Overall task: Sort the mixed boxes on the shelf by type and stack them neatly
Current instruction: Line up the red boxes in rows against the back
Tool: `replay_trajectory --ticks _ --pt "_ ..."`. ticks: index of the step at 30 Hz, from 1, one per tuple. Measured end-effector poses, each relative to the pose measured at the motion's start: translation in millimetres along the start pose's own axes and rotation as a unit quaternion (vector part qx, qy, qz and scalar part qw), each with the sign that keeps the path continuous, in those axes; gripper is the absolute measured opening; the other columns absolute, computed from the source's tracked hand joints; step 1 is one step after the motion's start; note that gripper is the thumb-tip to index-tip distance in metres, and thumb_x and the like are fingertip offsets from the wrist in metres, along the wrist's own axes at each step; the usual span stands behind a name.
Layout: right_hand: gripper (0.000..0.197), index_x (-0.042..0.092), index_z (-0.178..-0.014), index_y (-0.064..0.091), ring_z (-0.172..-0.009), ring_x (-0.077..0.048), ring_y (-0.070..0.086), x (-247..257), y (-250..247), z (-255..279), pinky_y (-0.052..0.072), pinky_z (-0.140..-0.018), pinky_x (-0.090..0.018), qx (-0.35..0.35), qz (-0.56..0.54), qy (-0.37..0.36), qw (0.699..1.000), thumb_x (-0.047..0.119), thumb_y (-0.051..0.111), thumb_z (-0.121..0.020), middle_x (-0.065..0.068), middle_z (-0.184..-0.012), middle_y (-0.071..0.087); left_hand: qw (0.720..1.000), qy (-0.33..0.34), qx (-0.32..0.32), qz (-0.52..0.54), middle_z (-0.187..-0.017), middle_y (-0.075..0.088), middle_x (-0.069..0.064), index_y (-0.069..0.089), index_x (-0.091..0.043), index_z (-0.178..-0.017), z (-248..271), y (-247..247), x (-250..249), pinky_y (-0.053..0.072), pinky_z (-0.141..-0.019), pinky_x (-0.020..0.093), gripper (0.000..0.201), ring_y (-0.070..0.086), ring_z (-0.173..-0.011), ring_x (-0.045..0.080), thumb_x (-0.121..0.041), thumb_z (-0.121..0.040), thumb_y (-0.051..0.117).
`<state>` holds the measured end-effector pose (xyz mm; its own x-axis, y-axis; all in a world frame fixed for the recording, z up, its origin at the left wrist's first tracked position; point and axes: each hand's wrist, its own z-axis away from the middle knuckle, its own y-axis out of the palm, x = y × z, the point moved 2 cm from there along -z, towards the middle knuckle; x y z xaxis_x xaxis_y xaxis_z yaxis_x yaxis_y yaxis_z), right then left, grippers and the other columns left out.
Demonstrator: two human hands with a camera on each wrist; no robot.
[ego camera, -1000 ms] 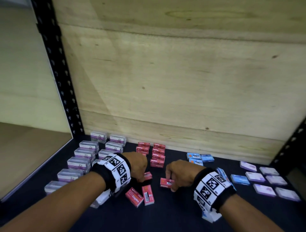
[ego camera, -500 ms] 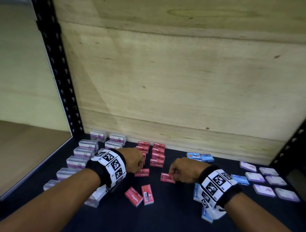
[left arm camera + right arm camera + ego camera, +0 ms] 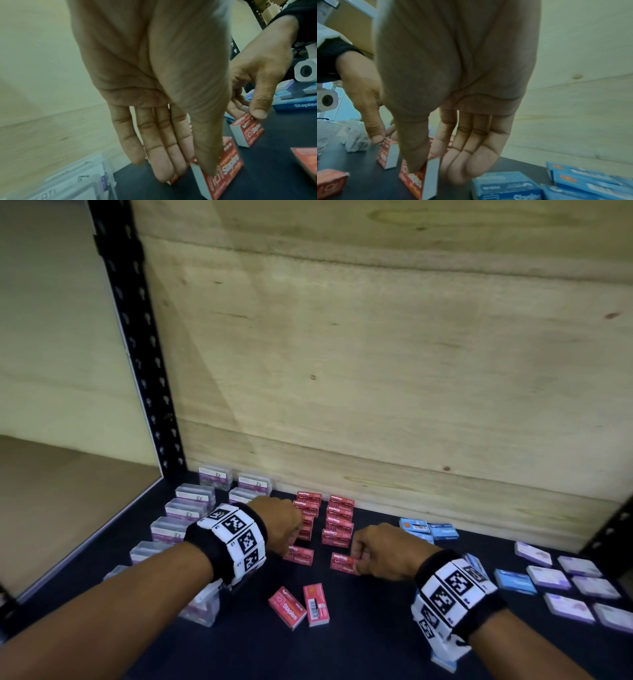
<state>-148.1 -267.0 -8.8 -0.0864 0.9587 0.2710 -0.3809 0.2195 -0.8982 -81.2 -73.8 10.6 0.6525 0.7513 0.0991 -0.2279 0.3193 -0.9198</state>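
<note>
Flanking hands (image 3: 329, 542): clear, blue, lilac boxes (image 3: 544, 577)

Pale plywood back panel (image 3: 376, 364) behind black perforated upright post (image 3: 137, 344).
</note>
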Motion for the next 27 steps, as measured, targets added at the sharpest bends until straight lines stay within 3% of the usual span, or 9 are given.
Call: replay_trajectory --ticks 4,8,15,17,20,24,27 --pt "0.009 0.032 -0.091 0.06 -0.091 -0.014 0.065 8 3 -14 0.054 -0.087 -0.033 -0.02 0.013 -0.008 1.0 0.032 0.069 -0.088 0.006 -0.101 0.067 1.0 -0.011 0.004 -0.015 -0.101 0.069 0.0 0.069 -0.018 -0.1 -1 -2 9 0.054 -0.078 0.034 0.016 0.065 -0.092 0.019 -0.021 -0.085 0.068" --pt "0.01 0.031 -0.094 0.061 -0.092 -0.017 0.064 10 4 -20 0.053 -0.086 -0.034 -0.035 0.024 -0.007 0.999 0.034 0.068 -0.088 0.004 -0.104 0.067 1.0 -0.015 -0.012 -0.025 -0.103 0.068 0.004 0.069 -0.015 -0.101 0 -6 10 0.055 -0.082 0.039 0.016 0.065 -0.093 0.024 -0.019 -0.088 0.061" --pt "0.02 0.028 -0.094 0.057 -0.087 -0.015 0.061 11 -1 -7 0.049 -0.075 -0.032 -0.082 0.03 -0.023 0.996 0.041 0.069 -0.085 0.009 -0.092 0.061 0.999 0.016 -0.03 -0.032 -0.111 0.06 -0.002 0.06 -0.021 -0.108 7 -8 6 0.048 -0.076 0.032 0.028 0.059 -0.098 0.02 -0.029 -0.083 0.071" --pt "0.021 0.031 -0.095 0.059 -0.083 -0.01 0.06 14 -1 1 0.048 -0.073 -0.027 -0.04 0.003 -0.042 0.998 0.039 0.073 -0.083 0.014 -0.089 0.06 0.998 0.044 -0.044 -0.028 -0.113 0.057 -0.003 0.058 -0.023 -0.109 15 -9 -1 0.042 -0.073 0.029 0.029 0.058 -0.1 0.02 -0.027 -0.083 0.071" --pt "0.036 0.033 -0.11 0.06 -0.086 -0.009 0.057 24 8 8 0.046 -0.073 -0.025 0.038 0.001 -0.072 0.997 0.041 0.078 -0.08 0.014 -0.096 0.061 0.998 0.064 0.002 -0.022 -0.112 0.058 -0.003 0.06 -0.024 -0.111 30 -2 -14 0.044 -0.074 0.031 0.033 0.058 -0.1 0.019 -0.031 -0.082 0.073" --pt "0.067 0.03 -0.131 0.051 -0.101 -0.015 0.056 42 23 12 0.05 -0.089 -0.035 0.07 0.045 -0.101 0.991 0.045 0.082 -0.073 0.009 -0.11 0.055 0.997 0.057 0.05 -0.033 -0.117 0.059 -0.002 0.057 -0.024 -0.123 42 11 -22 0.051 -0.08 0.034 0.046 0.059 -0.102 0.02 -0.036 -0.081 0.074" --pt "0.075 0.028 -0.135 0.046 -0.111 -0.021 0.054 49 29 13 0.049 -0.095 -0.04 0.085 0.072 -0.102 0.988 0.044 0.083 -0.072 0.002 -0.124 0.051 0.996 0.046 0.065 -0.042 -0.124 0.057 0.001 0.053 -0.022 -0.131 47 17 -25 0.048 -0.079 0.033 0.055 0.058 -0.106 0.022 -0.037 -0.082 0.074"
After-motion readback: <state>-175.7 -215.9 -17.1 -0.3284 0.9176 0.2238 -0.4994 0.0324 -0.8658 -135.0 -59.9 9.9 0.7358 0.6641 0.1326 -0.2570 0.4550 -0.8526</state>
